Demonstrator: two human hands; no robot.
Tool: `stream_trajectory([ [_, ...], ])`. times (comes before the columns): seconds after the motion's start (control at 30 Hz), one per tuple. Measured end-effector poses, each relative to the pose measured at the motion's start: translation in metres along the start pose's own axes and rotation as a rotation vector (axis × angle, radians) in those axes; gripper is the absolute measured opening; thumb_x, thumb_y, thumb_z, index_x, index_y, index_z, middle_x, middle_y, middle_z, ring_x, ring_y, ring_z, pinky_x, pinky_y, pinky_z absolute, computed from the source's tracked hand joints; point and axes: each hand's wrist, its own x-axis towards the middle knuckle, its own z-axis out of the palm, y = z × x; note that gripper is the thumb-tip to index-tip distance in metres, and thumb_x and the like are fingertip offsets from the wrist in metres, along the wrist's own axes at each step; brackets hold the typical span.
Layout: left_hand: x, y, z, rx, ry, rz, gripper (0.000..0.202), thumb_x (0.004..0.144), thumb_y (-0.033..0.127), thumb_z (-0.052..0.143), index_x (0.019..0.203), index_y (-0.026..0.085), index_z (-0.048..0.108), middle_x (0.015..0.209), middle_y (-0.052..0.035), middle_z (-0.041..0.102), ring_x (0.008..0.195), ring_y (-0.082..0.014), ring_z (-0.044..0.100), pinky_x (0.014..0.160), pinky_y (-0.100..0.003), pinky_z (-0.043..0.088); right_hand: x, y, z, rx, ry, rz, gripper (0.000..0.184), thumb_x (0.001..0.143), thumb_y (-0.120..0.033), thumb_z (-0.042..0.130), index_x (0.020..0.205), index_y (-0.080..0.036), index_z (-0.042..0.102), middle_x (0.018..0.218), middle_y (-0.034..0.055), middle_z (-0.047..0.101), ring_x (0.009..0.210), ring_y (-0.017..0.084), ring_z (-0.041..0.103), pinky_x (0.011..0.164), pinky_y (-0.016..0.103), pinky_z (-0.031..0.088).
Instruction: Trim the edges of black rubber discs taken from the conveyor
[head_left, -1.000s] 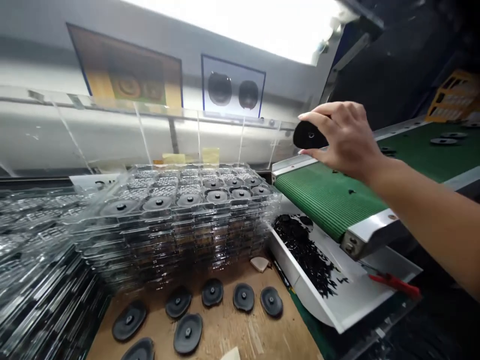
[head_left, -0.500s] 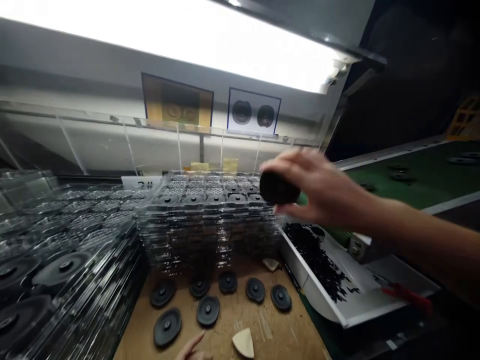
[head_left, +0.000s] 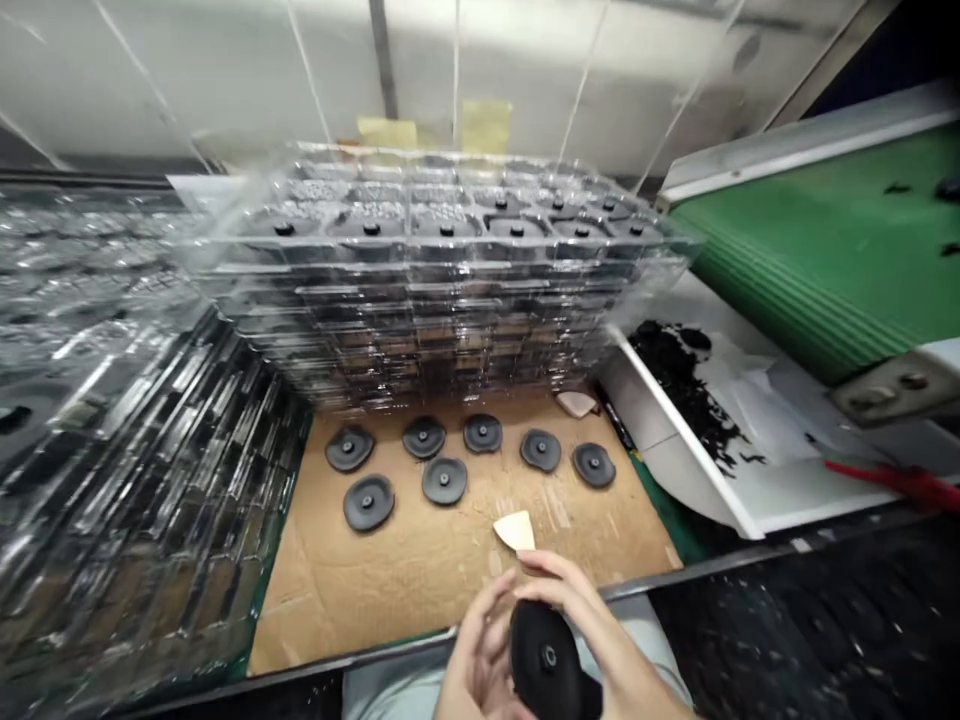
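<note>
At the bottom centre both my hands close round one black rubber disc with a small hub in its middle. My left hand cups its left side, and my right hand wraps its top and right side. Several more black discs lie in two rows on the brown cardboard sheet ahead of my hands. Behind them stands a tall stack of clear plastic trays, the top one partly filled with discs.
More clear trays are piled at the left. A green conveyor belt runs at the right above a white tray of black trimmings. A red-handled tool lies on that tray. A beige wedge rests on the cardboard.
My right hand has brought the disc down from beside the conveyor to just in front of me, and my left hand has joined it. The camera now tilts down at the bench.
</note>
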Motion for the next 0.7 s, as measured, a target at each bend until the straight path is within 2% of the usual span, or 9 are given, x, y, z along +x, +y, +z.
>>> stream_trajectory([
  [0.07,0.002,0.003,-0.005,0.035,0.023,-0.026,0.07,0.039,0.031,0.089,0.105,0.031,0.069,0.112,-0.013,0.069,0.108,-0.0308,0.061,0.086,-0.033,0.05,-0.002,0.004,0.008,-0.023,-0.001,0.029,0.069,0.069,-0.043,0.073,0.129,-0.023,0.046,0.139,0.0176,0.039,0.129,0.03,0.041,0.102,0.04,0.04],
  [0.17,0.006,0.018,-0.01,0.004,0.071,-0.007,0.067,0.046,0.037,0.086,0.109,0.032,0.066,0.115,-0.0096,0.068,0.112,-0.0301,0.059,0.096,-0.038,0.045,0.011,0.005,0.003,-0.268,0.041,0.024,0.074,0.073,-0.048,0.07,0.136,-0.023,0.04,0.14,0.0152,0.04,0.129,0.03,0.04,0.101,0.041,0.042],
  [0.27,0.008,0.038,-0.011,-0.063,0.117,0.035,0.055,0.058,0.038,0.08,0.11,0.034,0.063,0.115,-0.0056,0.067,0.109,-0.0285,0.061,0.098,-0.044,0.043,0.029,0.022,-0.003,-0.462,0.16,0.042,0.052,0.081,-0.039,0.064,0.127,-0.02,0.05,0.132,0.0146,0.049,0.122,0.032,0.044,0.098,0.051,0.041],
  [0.4,0.008,0.057,-0.008,-0.112,0.201,0.071,0.049,0.064,0.041,0.075,0.112,0.034,0.062,0.118,-0.0029,0.066,0.11,-0.0233,0.061,0.096,-0.032,0.046,0.041,0.056,0.005,-0.48,0.168,0.021,0.033,0.086,-0.026,0.057,0.117,-0.019,0.059,0.123,0.0121,0.057,0.107,0.029,0.05,0.092,0.053,0.043],
  [0.5,0.007,0.063,-0.004,-0.122,0.248,0.096,0.054,0.063,0.045,0.075,0.114,0.034,0.061,0.121,-0.0045,0.065,0.113,-0.0233,0.058,0.098,-0.032,0.044,0.046,0.067,0.006,-0.471,0.193,-0.027,0.026,0.089,-0.023,0.052,0.112,-0.02,0.064,0.118,0.0117,0.059,0.102,0.026,0.051,0.089,0.051,0.043],
  [0.6,0.01,0.065,0.003,-0.126,0.275,0.116,0.054,0.062,0.042,0.076,0.114,0.032,0.061,0.12,-0.0064,0.065,0.112,-0.0242,0.059,0.099,-0.035,0.045,0.056,0.053,-0.003,-0.437,0.186,-0.069,0.023,0.089,-0.026,0.054,0.106,-0.023,0.068,0.108,0.0092,0.063,0.098,0.024,0.054,0.086,0.046,0.046],
  [0.7,0.016,0.066,0.009,-0.122,0.253,0.185,0.052,0.062,0.037,0.078,0.111,0.03,0.062,0.115,-0.006,0.068,0.109,-0.0242,0.062,0.095,-0.036,0.048,0.067,0.014,-0.011,-0.382,0.184,-0.122,0.023,0.089,-0.032,0.055,0.108,-0.027,0.068,0.106,0.0063,0.063,0.099,0.021,0.055,0.085,0.039,0.048],
])
